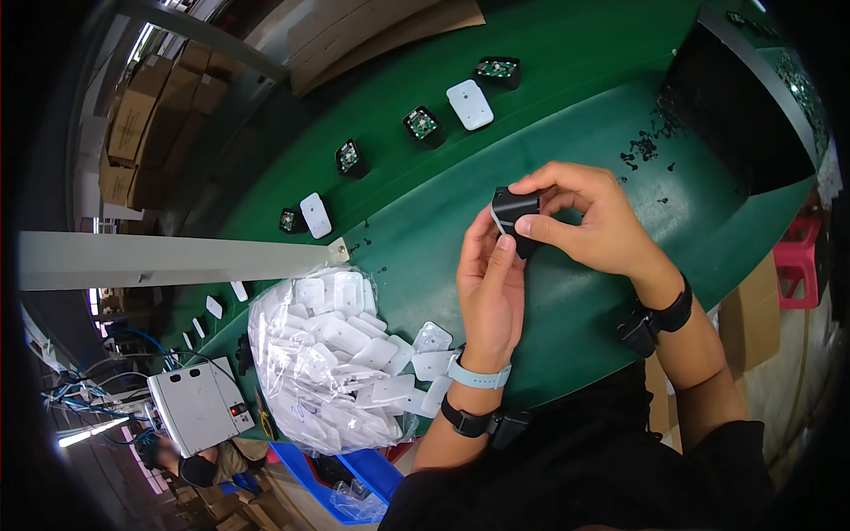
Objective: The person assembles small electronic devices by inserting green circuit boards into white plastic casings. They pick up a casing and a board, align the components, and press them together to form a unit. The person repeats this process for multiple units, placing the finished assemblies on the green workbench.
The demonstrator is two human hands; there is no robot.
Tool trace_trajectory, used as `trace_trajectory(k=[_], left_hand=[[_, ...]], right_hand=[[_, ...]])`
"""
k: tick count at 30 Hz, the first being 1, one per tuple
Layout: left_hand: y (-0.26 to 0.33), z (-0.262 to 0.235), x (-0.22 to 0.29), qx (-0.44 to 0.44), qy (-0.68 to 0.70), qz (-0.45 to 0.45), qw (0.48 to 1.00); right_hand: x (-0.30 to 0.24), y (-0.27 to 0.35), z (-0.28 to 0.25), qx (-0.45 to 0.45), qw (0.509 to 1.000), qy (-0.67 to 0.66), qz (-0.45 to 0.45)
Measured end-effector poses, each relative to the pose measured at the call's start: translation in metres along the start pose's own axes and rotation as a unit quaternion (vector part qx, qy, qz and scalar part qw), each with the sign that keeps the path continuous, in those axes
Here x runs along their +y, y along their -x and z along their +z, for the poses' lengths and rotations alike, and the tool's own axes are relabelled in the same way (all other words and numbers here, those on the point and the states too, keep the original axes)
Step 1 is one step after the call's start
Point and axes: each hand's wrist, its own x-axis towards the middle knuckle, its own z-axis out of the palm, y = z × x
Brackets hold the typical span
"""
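Observation:
Both hands hold a small black box-shaped housing (517,209) above the green bench. My left hand (490,296) is closed around its lower left side, its thumb pressed on the edge; a thin white cover edge shows there. My right hand (595,212) grips the top and right side between thumb and fingers. To the left of my left wrist lie loose white rounded cover plates (431,365), beside a clear plastic bag (266,327) full of more of them.
Beyond the bench runs a green belt (390,106) with black housings showing circuit boards (423,126) and white plates (469,103). Small black parts (646,149) lie near a black bin (735,106). A white beam (177,259) juts in from the left; a grey-white box (199,407) stands below it.

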Motion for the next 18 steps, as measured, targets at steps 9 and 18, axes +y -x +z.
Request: trace_trajectory(k=[9,18], left_hand=[[0.003,-0.009,-0.006,0.007,-0.097,0.050,0.994],[0.006,-0.002,-0.003,0.084,-0.446,0.345,0.822]], right_hand=[[0.001,0.002,-0.007,-0.048,0.999,-0.022,0.013],[0.000,0.009,0.017,-0.055,0.988,-0.136,0.041]])
